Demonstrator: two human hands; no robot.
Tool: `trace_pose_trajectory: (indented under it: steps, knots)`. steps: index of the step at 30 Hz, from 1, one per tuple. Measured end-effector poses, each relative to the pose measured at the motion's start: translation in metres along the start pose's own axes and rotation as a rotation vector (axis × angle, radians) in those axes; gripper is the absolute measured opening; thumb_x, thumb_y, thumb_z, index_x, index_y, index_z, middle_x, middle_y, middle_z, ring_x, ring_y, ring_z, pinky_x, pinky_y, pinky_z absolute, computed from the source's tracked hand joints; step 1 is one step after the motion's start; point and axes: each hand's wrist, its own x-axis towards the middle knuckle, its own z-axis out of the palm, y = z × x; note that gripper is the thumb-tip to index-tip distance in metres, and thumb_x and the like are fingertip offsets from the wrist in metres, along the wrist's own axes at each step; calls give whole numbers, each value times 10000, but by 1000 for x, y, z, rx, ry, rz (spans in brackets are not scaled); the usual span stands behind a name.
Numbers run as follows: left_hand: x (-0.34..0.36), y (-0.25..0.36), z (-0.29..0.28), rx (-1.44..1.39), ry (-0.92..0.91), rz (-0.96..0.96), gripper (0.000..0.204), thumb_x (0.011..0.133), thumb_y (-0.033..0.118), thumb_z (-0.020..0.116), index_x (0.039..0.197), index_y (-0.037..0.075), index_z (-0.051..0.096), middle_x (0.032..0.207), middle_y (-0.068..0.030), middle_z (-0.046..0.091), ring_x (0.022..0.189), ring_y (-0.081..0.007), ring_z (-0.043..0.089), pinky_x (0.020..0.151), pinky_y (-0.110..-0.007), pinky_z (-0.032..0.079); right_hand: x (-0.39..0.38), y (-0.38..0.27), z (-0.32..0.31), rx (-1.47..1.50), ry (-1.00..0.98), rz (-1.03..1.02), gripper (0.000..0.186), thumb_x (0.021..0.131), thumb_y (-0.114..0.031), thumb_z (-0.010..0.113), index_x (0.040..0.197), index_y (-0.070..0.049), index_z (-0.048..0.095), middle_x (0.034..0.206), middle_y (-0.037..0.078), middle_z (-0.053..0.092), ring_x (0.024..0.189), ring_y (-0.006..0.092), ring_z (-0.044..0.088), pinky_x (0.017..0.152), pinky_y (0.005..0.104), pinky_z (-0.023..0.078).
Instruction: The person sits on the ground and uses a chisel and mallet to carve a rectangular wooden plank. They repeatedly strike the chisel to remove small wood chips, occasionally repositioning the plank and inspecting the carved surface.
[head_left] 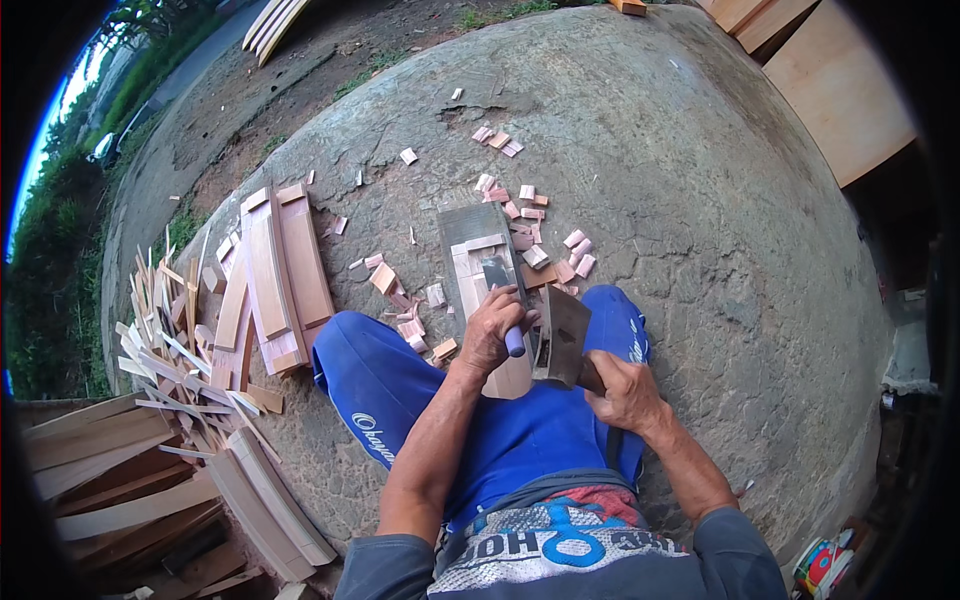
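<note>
Outdoors on a cracked concrete slab (700,200), chiselling wood.
My left hand (492,330) grips a chisel (505,300) on the plank (480,270) between my knees; my right hand (625,393) clutches a mallet (562,335). A glancing blow could hit my knuckles.

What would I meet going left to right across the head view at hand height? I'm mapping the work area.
Heap of thin offcuts → curved wooden slats → left hand on a chisel → mallet head → right hand.

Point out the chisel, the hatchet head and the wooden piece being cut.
chisel (513,340), head view, on its purple handle end.
hatchet head (562,335), head view, flat side of the blade.
wooden piece (478,262), head view, pale upper face.
</note>
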Motion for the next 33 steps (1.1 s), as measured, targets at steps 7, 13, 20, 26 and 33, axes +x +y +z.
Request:
trace_pose_trajectory:
  steps: [7, 13, 20, 26, 33]
  knots:
    - [26, -15, -6, -85, 69, -16, 264, 898, 192, 784, 832, 53, 570, 986, -156, 683, 922, -368, 675, 789, -437, 547, 29, -21, -19, -131, 121, -511, 359, 708, -61, 711, 1043, -83, 584, 673, 29, 523, 527, 199, 589, 474, 345, 447]
    - [19, -7, -24, -92, -69, -101, 150, 792, 99, 759, 874, 74, 635, 1005, -105, 682, 895, -328, 664, 766, -400, 537, 69, -2, 7, -494, 4, -321, 186, 787, -22, 655, 907, -95, 533, 632, 45, 559, 537, 200, 650, 444, 359, 478]
    - [19, -9, -14, -380, 333, -512, 123, 940, 163, 747, 937, 61, 678, 879, -39, 690, 861, -187, 709, 725, -335, 552, 46, -27, -9, -200, 126, -278, 309, 685, -3, 658, 984, -47, 594, 684, 88, 580, 556, 268, 652, 503, 389, 537]
    - [59, -73, -58, -605, 1084, -558, 372, 1032, 314, 694, 791, 47, 600, 727, -27, 656, 835, -165, 733, 715, -313, 544, 15, -15, -7, 46, 164, 67, 381, 790, -85, 754, 1126, -4, 594, 882, 200, 706, 821, 420, 726, 658, 449, 578]
    - [88, -67, -62, -708, 491, -399, 368, 1031, 294, 699, 751, 68, 619, 669, 2, 613, 651, -86, 619, 632, -273, 511, 10, -4, -1, 197, 171, 266, 346, 840, -110, 765, 1117, 5, 593, 875, 239, 691, 798, 442, 715, 661, 466, 571]
